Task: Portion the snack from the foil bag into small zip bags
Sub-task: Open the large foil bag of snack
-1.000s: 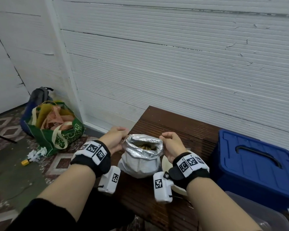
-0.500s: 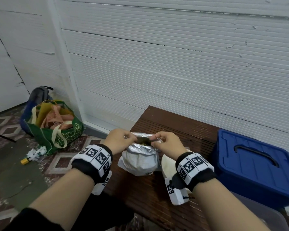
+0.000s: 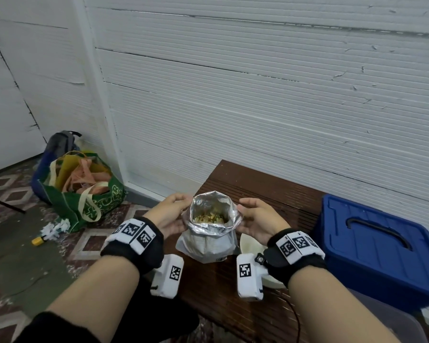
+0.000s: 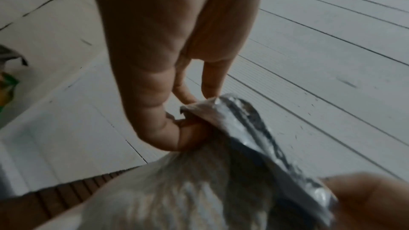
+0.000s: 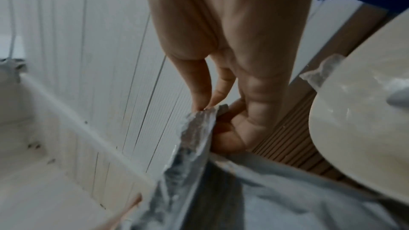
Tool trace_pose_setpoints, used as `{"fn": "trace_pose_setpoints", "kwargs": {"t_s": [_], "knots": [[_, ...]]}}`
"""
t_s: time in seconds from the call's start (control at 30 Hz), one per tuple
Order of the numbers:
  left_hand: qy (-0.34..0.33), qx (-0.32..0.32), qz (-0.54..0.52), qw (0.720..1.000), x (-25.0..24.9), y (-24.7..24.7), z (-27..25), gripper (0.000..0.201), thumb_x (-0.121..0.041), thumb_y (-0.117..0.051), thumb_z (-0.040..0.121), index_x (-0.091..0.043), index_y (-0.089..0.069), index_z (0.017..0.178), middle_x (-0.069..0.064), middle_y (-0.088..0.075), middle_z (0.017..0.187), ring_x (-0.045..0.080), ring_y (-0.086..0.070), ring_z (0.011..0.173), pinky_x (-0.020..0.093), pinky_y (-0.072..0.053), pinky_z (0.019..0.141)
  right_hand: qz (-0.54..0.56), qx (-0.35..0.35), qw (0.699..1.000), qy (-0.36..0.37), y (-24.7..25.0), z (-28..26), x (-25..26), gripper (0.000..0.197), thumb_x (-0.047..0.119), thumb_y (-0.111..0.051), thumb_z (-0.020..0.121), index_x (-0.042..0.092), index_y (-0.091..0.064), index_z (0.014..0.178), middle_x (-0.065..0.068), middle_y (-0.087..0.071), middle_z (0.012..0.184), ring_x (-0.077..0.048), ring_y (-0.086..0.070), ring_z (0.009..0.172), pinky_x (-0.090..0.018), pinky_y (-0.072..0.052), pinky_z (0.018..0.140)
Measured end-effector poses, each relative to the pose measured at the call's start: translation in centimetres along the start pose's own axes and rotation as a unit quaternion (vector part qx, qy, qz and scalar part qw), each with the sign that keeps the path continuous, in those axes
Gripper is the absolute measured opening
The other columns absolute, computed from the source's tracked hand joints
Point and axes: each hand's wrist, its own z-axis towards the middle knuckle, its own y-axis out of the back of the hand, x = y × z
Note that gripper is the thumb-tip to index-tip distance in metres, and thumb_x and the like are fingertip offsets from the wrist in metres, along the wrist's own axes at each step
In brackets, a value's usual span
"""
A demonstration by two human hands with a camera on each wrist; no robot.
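- Foil bag [image 3: 209, 231] stands upright on the worktop [image 3: 270, 191], lower centre of the head view; mouth open, snack [image 3: 208, 216] visible inside.
- Left hand [image 3: 170, 214] pinches the left rim; right hand [image 3: 259, 219] pinches the right rim.
- No small zip bags visible in any view.
- Risk: the rim is thin, crinkled foil; uneven pull may tear it or tip the bag, spilling the contents.
- Risk: white bowl [image 3: 249, 243] sits just beside the bag, lower right; a sideways tug may knock it.
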Motion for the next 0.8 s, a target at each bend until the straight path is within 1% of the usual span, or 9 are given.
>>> {"fn": "trace_pose_setpoints", "kwargs": {"t_s": [0.1,0.2,0.3,0.47,0.57,0.63,0.7,0.73,0.8], "knots": [[0.057,0.014,-0.097,0.994,-0.1,0.0,0.0,0.009,-0.014,-0.054,0.096,-0.006,-0.059,0.096,0.012,-0.064,0.086,0.021,-0.061,0.076,0.033,-0.054,0.060,0.094,-0.031,0.995,-0.026,-0.2,0.2,-0.2,0.026,-0.014,-0.038,0.093,0.011,-0.045,0.096,-0.013,-0.056,0.086,-0.024,-0.061,0.066,-0.043,-0.056,0.052],[0.073,0.021,-0.181,0.981,0.1,0.3,0.2,0.014,-0.008,-0.050,0.097,0.001,-0.057,0.105,0.018,-0.062,0.091,0.026,-0.062,0.081,0.041,-0.051,0.071,0.162,-0.061,0.984,-0.045,-0.2,0.3,-0.5,0.035,-0.019,-0.029,0.091,0.011,-0.040,0.104,-0.016,-0.050,0.092,-0.029,-0.059,0.089,-0.054,-0.055,0.067],[0.077,0.017,-0.232,0.970,0.6,0.5,0.6,0.036,-0.003,-0.045,0.098,-0.001,-0.044,0.134,0.019,-0.062,0.094,0.025,-0.064,0.075,0.037,-0.059,0.062,0.211,-0.085,0.972,-0.066,0.0,0.5,-0.9,0.046,-0.022,-0.025,0.090,0.013,-0.038,0.116,-0.019,-0.047,0.096,-0.036,-0.055,0.114,-0.056,-0.049,0.084],[0.057,0.008,-0.232,0.971,1.5,0.9,1.7,0.057,0.014,-0.034,0.094,-0.011,-0.029,0.145,0.020,-0.051,0.135,0.030,-0.061,0.082,0.040,-0.056,0.045,0.174,-0.092,0.977,-0.081,-0.2,0.6,-1.7,0.046,-0.023,-0.023,0.087,0.013,-0.044,0.107,-0.022,-0.051,0.103,-0.036,-0.057,0.108,-0.056,-0.051,0.083],[0.033,0.018,-0.180,0.983,0.9,0.6,1.1,0.027,-0.006,-0.042,0.101,-0.004,-0.043,0.127,0.022,-0.064,0.107,0.025,-0.067,0.063,0.032,-0.055,0.046,0.122,-0.065,0.989,-0.058,-0.5,0.1,-1.4,0.039,-0.017,-0.025,0.091,0.008,-0.044,0.113,-0.019,-0.053,0.099,-0.030,-0.059,0.092,-0.050,-0.058,0.065],[0.014,0.023,-0.119,0.993,0.4,0.5,0.6,0.027,-0.023,-0.047,0.100,-0.001,-0.047,0.115,0.015,-0.067,0.085,0.020,-0.068,0.058,0.028,-0.055,0.048,0.019,-0.048,0.999,-0.016,-0.8,-0.5,-0.8,0.024,-0.006,-0.034,0.096,0.011,-0.049,0.103,-0.011,-0.054,0.091,-0.021,-0.058,0.072,-0.036,-0.057,0.051],[-0.014,0.009,-0.009,1.000,0.0,0.4,0.1,0.026,-0.027,-0.055,0.097,-0.010,-0.040,0.110,0.013,-0.062,0.092,0.020,-0.066,0.065,0.030,-0.057,0.055,-0.158,-0.037,0.985,0.056,-1.2,-0.8,-0.2,0.011,0.009,-0.048,0.097,0.016,-0.056,0.094,-0.002,-0.057,0.086,-0.014,-0.056,0.067,-0.029,-0.053,0.055],[-0.034,-0.005,0.089,0.995,0.0,0.4,-0.1,0.026,-0.028,-0.057,0.095,-0.016,-0.037,0.106,0.013,-0.060,0.095,0.021,-0.063,0.066,0.032,-0.057,0.060,-0.235,-0.034,0.966,0.103,-1.3,-0.9,0.0,0.008,0.015,-0.053,0.095,0.018,-0.059,0.091,0.002,-0.059,0.087,-0.011,-0.056,0.069,-0.026,-0.050,0.059],[-0.120,-0.042,0.338,0.933,0.0,0.3,0.1,0.027,-0.027,-0.060,0.093,-0.023,-0.035,0.101,0.011,-0.057,0.098,0.019,-0.057,0.069,0.026,-0.048,0.062,-0.358,-0.014,0.917,0.175,-1.7,-0.9,0.4,0.008,0.020,-0.061,0.091,0.021,-0.065,0.085,0.005,-0.063,0.085,-0.010,-0.056,0.074,-0.023,-0.048,0.062]]}}
